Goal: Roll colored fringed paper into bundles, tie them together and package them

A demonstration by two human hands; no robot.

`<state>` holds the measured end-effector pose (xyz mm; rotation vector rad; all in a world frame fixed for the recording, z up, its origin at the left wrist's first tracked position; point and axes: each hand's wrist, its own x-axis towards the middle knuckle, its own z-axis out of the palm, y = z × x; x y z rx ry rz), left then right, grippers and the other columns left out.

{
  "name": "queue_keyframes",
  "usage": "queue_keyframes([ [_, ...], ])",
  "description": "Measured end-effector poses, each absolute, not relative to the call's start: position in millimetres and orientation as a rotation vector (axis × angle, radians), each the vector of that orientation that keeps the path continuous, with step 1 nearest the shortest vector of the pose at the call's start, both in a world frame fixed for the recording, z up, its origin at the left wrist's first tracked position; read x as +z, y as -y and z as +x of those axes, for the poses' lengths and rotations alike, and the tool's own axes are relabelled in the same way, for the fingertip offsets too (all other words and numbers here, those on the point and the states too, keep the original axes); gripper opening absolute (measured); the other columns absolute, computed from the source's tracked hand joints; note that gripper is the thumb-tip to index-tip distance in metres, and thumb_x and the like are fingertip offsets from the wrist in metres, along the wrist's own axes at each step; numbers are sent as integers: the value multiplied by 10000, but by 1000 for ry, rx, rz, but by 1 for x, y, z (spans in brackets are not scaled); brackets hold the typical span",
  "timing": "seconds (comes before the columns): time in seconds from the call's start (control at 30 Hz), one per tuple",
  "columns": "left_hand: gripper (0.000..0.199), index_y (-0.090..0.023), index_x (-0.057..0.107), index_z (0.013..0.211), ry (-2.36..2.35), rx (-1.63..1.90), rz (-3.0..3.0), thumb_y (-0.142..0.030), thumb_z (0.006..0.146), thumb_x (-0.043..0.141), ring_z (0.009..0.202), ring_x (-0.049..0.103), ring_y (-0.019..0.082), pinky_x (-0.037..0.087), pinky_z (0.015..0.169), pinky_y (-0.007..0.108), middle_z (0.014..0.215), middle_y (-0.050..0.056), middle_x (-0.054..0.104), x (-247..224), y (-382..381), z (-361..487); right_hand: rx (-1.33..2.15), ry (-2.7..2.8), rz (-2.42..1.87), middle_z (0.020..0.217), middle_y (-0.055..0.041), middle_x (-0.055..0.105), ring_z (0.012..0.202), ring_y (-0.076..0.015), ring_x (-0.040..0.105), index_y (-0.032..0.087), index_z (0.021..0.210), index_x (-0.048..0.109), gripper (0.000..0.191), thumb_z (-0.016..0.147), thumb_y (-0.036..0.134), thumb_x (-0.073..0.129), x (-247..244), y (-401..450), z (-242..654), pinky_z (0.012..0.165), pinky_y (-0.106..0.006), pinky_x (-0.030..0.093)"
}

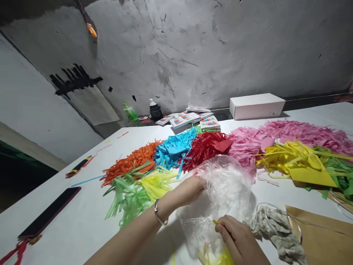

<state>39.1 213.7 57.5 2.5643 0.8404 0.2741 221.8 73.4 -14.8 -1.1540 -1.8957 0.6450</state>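
A clear plastic bag (217, 180) with white fluffy-looking contents lies in front of me. My left hand (194, 189), with a silver bracelet (157, 211) on its wrist, reaches to the bag's left side; its fingers are hidden by the plastic. My right hand (234, 235) is closed at the near side of the bag, and the end of a yellow strip (216, 222) sticks out between thumb and fingers. Below that hand, yellow tissue paper (220, 257) shows at the bottom edge, partly under the plastic.
Fringed paper bunches lie across the white table: orange (135, 158), blue (173, 147), red (206, 147), pink (245, 143), yellow (298, 158) and light green (129, 198). A phone (49, 213), cutter knife (78, 166), grey cloth (278, 228), brown paper (325, 235) and white box (256, 106) surround them.
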Motion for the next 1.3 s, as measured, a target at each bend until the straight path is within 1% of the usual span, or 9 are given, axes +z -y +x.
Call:
queue_keyframes([
  [0.17,204,-172,714,947,-920,443,2376,-125,914,518,961,608,225,485,864,332,1018,116,677,58,-197,31,622,1843,-1165,694,20,560,615,-131,563,232,782,487,329,1060,312,329,-24,-75,219,581,-229,417],
  [0.27,210,-162,712,931,-914,498,2243,-173,937,502,843,624,189,499,765,293,941,101,688,61,-180,32,613,1830,-1150,696,20,561,615,-133,562,233,789,492,320,1058,309,337,-21,-75,220,582,-231,420],
  [0.37,191,-149,688,1012,-885,556,1910,-250,931,547,705,626,149,498,651,254,881,86,717,60,-161,34,637,1799,-1156,712,20,564,639,-133,573,234,801,506,306,1055,306,353,-9,-71,222,604,-228,432],
  [0.43,211,-139,691,1000,-873,625,1492,-299,866,665,642,613,131,484,616,247,866,89,734,58,-148,36,659,1770,-1183,722,19,563,655,-135,573,234,813,522,296,1054,306,364,1,-67,222,620,-229,435],
  [0.5,242,-128,717,901,-858,688,1137,-309,759,791,624,610,126,465,600,242,848,94,745,56,-137,40,669,1750,-1199,730,18,561,664,-138,568,236,825,535,289,1052,303,371,9,-65,222,627,-232,430],
  [0.6,247,-113,751,773,-868,783,949,-269,638,887,626,594,118,441,571,223,774,68,720,54,-125,48,672,1744,-1183,741,13,569,675,-144,568,237,834,543,281,1051,300,376,14,-62,222,632,-240,427],
  [0.7,245,-114,755,707,-870,834,872,-249,583,919,578,551,98,428,548,213,656,20,656,53,-116,55,676,1741,-1179,745,6,579,684,-147,581,233,842,561,284,1051,301,381,14,-61,221,641,-247,434],
  [0.8,243,-125,740,706,-886,875,858,-251,597,916,551,545,97,431,557,218,611,9,646,52,-109,57,684,1752,-1187,734,3,581,677,-146,582,229,829,572,302,1052,305,383,14,-60,221,638,-249,439],
  [1.3,220,-141,718,722,-959,1014,991,-270,648,880,550,573,110,473,552,231,639,-3,639,49,-91,60,693,1902,-1181,703,11,584,637,-130,569,216,773,551,315,1030,272,378,23,-58,225,592,-246,390],
])
